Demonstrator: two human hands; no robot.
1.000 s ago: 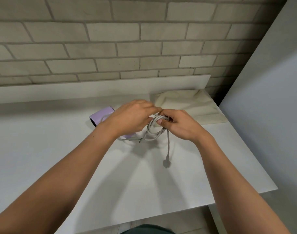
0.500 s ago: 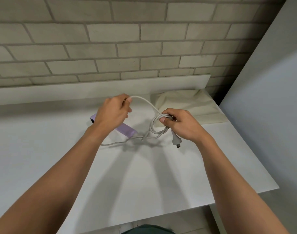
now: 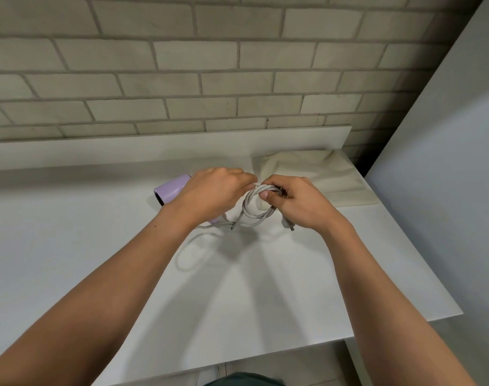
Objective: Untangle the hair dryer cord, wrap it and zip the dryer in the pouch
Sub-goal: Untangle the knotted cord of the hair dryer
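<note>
Both grasp coiled cord (image 3: 246,203): left hand (image 3: 212,193), right hand (image 3: 296,203); dryer (image 3: 172,190) behind left hand.

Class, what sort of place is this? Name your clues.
Likely a plain indoor work corner: a white table against a pale brick wall, with a grey panel on the right.

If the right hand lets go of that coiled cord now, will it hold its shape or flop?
Probably floppy: the cord sags in loose loops below the right hand pinching it, so they would likely spring open. The slack loop on the table suggests it trails rather than lifts stiffly. The plug under that hand may swing.
</note>
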